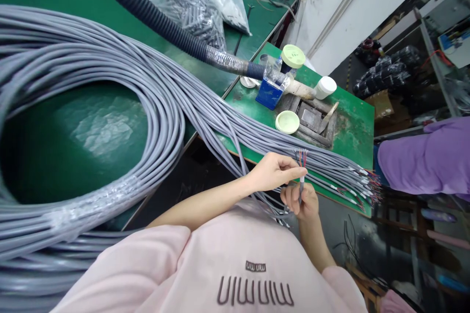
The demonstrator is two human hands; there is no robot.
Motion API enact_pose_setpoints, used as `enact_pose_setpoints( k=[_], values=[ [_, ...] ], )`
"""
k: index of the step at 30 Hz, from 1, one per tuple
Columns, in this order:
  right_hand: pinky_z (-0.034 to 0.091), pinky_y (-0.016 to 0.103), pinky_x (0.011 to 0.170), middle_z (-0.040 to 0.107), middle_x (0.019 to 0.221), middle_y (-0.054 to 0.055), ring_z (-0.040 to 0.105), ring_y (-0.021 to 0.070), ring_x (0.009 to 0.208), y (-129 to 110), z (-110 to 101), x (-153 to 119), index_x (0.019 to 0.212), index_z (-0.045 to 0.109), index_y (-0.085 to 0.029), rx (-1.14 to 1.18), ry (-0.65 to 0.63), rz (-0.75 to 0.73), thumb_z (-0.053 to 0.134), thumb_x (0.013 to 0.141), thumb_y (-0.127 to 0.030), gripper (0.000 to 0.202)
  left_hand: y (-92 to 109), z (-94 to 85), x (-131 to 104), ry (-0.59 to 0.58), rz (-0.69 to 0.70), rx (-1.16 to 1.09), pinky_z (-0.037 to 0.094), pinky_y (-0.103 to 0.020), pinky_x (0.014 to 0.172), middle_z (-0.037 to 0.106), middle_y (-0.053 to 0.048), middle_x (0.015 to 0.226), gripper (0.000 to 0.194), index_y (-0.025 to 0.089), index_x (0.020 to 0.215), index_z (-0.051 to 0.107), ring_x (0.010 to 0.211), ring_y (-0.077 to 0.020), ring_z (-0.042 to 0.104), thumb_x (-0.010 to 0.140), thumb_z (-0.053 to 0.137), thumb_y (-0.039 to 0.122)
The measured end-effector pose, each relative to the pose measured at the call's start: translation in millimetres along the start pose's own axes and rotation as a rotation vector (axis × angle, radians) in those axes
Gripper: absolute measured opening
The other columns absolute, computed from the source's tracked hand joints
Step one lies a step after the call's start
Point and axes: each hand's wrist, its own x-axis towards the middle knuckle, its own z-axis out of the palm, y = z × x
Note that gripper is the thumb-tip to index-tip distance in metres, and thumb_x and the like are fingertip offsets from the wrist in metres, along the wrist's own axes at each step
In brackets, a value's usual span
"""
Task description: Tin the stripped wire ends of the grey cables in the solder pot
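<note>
My right hand (pixel 307 201) is closed around a grey cable (pixel 301 190), just below its stripped end. A white band sits near the top of that cable, and thin coloured wires (pixel 302 158) fan upward from it. Thumb and fingers of my left hand (pixel 273 172) pinch the cable's end at the base of the wires. Behind both hands runs a thick bundle of grey cables (pixel 257 132), whose stripped ends with red and dark wires (pixel 370 186) lie at the green table's right edge. A few more cable ends hang below my left hand.
A large cable coil (pixel 161 93) covers the left table. Beyond the bundle stand a solder pot (pixel 310 116) with a scraper (pixel 328 117), a pale green lid (pixel 287 122), a white jar (pixel 326 88) and a blue box (pixel 269 94). A black hose (pixel 147 10) crosses above. Someone's purple sleeve (pixel 426 156) is at right.
</note>
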Motion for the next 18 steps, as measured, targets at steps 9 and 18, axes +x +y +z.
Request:
enact_pose_setpoints(
  k=[9,18],
  values=[
    [0.042,0.033,0.054,0.048,0.035,-0.002,0.042,0.013,0.037,-0.5,-5.8,-4.6,0.063,0.063,-0.02,-0.17,0.014,-0.027,0.058,0.082,-0.059,0.044,-6.6,-0.2,1.6,0.064,-0.003,-0.088,0.03,-0.02,0.046,0.051,0.002,0.046,0.044,0.013,0.053,0.057,0.045,-0.0058,0.041,0.079,0.067,0.047],
    [0.037,0.028,0.046,0.052,0.04,-0.001,0.044,0.0123,0.038,3.9,-10.8,-12.0,0.068,0.066,-0.019,-0.173,-0.009,0.009,0.057,0.084,-0.058,0.043,-7.8,4.9,1.3,0.141,-0.03,-0.206,0.033,-0.02,0.049,0.049,0.004,0.042,0.046,0.014,0.05,0.053,0.043,-0.0043,0.039,0.072,0.074,0.048]
  ],
)
